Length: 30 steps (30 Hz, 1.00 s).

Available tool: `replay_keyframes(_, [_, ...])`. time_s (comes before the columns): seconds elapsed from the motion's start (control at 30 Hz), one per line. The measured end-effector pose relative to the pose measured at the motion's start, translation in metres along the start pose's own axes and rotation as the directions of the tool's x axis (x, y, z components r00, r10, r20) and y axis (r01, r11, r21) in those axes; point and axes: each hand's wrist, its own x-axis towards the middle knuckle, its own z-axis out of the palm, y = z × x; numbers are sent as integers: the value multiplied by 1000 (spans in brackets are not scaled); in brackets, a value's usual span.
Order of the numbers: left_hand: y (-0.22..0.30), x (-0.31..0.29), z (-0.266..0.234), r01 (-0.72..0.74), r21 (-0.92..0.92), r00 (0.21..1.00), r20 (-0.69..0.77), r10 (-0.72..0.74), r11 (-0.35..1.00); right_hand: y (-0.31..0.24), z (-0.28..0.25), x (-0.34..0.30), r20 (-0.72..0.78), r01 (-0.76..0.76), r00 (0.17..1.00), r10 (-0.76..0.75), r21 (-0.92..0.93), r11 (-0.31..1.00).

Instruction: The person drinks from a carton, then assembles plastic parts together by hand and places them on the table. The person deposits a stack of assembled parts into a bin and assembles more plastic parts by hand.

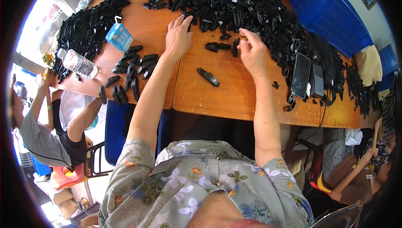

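Judging from how things lie, the sorting is at an early stage: a small cluster of finished-looking black clips [130, 71] lies on the desk [234, 98] to the left of the left hand [178, 35], while the big heap of black plastic parts [247, 6] beyond both hands looks hardly dented, and a second heap [86, 27] runs along the desk's far left side. The left hand lies flat, fingers spread, its tips touching the near edge of the big heap, its grip open and holding nothing. The right hand [252, 52] has thumb and fingers pinched together at that same edge; whether a part sits in that grip I cannot tell. A few loose pieces [217, 46] lie between the hands, and a single clip [208, 77] lies nearer the person than those. The bare wood on the near side of the big heap gives open room; a blue carton [119, 36], a water bottle [77, 63] and a phone [300, 75] crowd its flanks.
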Motion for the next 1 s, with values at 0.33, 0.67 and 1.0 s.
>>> replay_keyframes(0.33, [31,-49,-30,-215,-39,976,-17,215,976,-23,-9,-6,311,-63,933,180,-351,934])
replay_keyframes(0.67, [29,-85,-39,-321,-199,947,-68,314,926,-18,-5,-10,331,56,942,56,-321,945])
replay_keyframes(1.0, [30,-97,-36,-296,-288,948,-205,244,911,-17,28,-21,246,224,957,-151,-300,927])
